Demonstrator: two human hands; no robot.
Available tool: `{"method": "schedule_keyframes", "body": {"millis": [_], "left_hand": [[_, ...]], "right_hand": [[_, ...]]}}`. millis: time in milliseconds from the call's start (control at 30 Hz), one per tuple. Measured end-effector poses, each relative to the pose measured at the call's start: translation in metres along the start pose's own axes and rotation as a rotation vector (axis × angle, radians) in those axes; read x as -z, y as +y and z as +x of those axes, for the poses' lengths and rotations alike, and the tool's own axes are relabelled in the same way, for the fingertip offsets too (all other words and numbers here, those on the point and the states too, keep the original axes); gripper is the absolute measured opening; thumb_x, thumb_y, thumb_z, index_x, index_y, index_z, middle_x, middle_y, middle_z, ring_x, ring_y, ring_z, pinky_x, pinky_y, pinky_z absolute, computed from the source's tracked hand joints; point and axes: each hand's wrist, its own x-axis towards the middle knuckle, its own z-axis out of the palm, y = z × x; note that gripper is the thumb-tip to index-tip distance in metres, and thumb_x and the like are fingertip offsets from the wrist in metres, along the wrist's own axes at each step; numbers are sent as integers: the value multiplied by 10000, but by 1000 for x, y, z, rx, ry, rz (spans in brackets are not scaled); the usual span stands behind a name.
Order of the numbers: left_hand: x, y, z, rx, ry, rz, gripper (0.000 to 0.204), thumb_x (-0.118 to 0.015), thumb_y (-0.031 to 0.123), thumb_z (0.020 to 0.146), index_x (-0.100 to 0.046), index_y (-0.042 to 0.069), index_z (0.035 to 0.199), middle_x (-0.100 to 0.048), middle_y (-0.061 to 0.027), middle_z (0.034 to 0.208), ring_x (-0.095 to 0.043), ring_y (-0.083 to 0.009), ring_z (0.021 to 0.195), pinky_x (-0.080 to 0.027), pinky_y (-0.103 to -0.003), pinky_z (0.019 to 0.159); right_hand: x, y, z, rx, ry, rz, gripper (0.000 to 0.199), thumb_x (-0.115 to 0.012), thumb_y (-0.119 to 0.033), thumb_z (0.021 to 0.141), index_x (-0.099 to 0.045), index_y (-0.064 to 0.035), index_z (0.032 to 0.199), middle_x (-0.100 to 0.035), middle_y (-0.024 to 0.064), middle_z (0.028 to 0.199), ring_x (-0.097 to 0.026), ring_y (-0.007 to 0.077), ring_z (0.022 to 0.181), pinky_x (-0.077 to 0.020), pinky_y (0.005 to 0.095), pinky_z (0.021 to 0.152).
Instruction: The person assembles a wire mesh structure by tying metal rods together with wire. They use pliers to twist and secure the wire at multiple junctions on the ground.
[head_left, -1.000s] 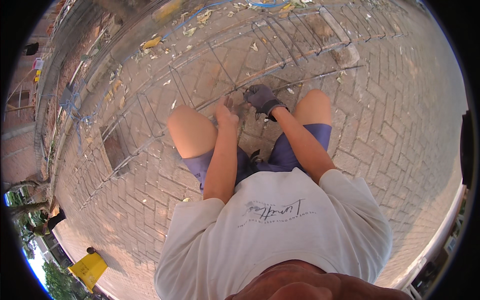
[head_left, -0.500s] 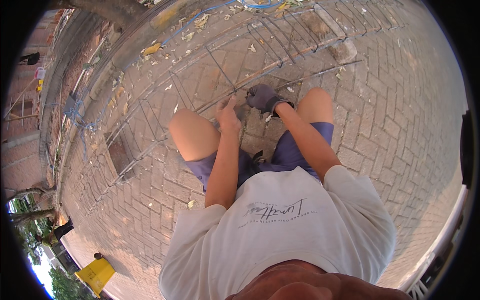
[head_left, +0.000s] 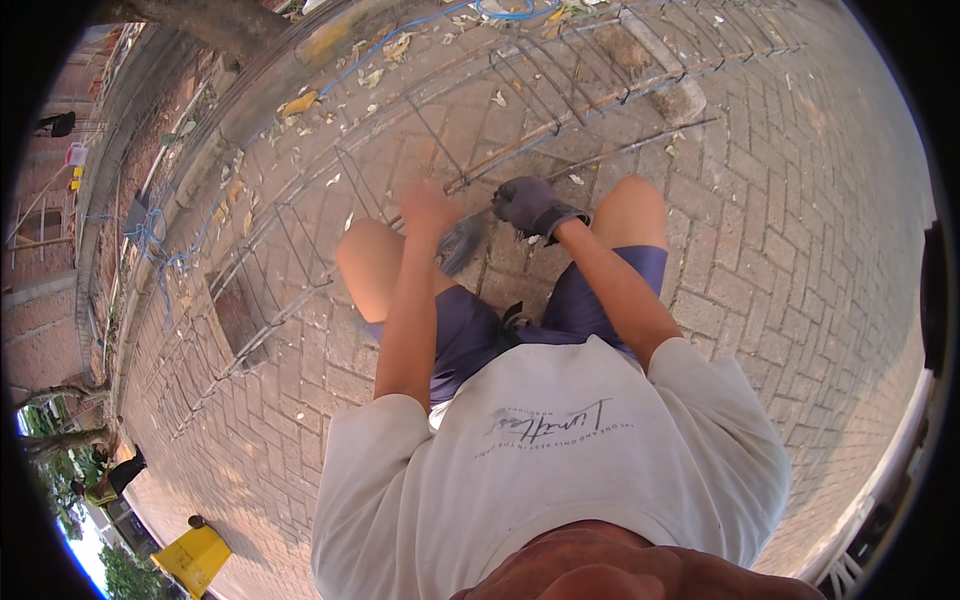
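Note:
A long rebar cage [head_left: 560, 125] with evenly spaced stirrups lies across the ground in front of my knees. My left hand [head_left: 430, 208], bare and smeared by motion, is at the cage's near bar, above my left knee. Its fingers cannot be made out. My right hand [head_left: 535, 208], in a dark glove, is closed just to the right, close to the same bar. Whatever it grips is hidden by the fingers. Between and below the hands shows a dark grey blurred thing [head_left: 461, 246] whose kind I cannot tell.
Concrete blocks [head_left: 690, 97] prop the cage at the far right, and another block [head_left: 232, 310] at the left. A loose rod [head_left: 640, 145] lies beyond my right hand. Blue cord [head_left: 150, 228] trails along the kerb. A yellow bin [head_left: 195, 557] stands at the lower left.
My left hand has moved left and slightly away from my right hand. The dark grey thing between the hands now shows more. My right hand has stayed almost still, closed.

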Motion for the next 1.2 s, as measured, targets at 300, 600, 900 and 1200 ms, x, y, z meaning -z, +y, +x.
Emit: {"method": "schedule_keyframes", "body": {"millis": [300, 600, 900, 1200], "left_hand": [[-3, 3, 26, -193, 5, 212, 244, -691, 264, 909, -819, 57, 913, -781, -216, 988, -746, -407, 1065, -593, -525, 877], [-9, 19, 69, -484, -37, 151, 286, -691, 245, 795, -809, 7, 899, -774, -252, 1017, -738, -462, 970, -577, -545, 843], [12, 6, 108, -366, -520, -255, 634, -692, 542, 920, -763, -88, 903, -755, -285, 955, -722, -341, 910, -532, -479, 807], [-83, 40, -10, 752, 158, -1661, 338, -680, 279, 1043, -743, 9, 1236, -774, -90, 1149, -694, -242, 1060, -514, -370, 836]], "right_hand": [[-4, -2, -3, 46, 31, -111, 256, -711, -315, 904, -816, -116, 1025, -785, 197, 1036, -746, 420, 996, -579, 508, 897], [-56, -36, 6, 235, 120, -194, 209, -705, -310, 934, -806, -128, 952, -777, 174, 940, -746, 414, 944, -582, 522, 838], [-32, -31, 20, 74, 207, 225, 235, -783, -264, 936, -835, -88, 1081, -809, 161, 939, -778, 271, 850, -596, 398, 794], [-12, -26, 49, -110, 88, 702, 266, -842, -236, 836, -788, 21, 878, -719, 104, 710, -621, 164, 592, -512, 385, 569]]}}
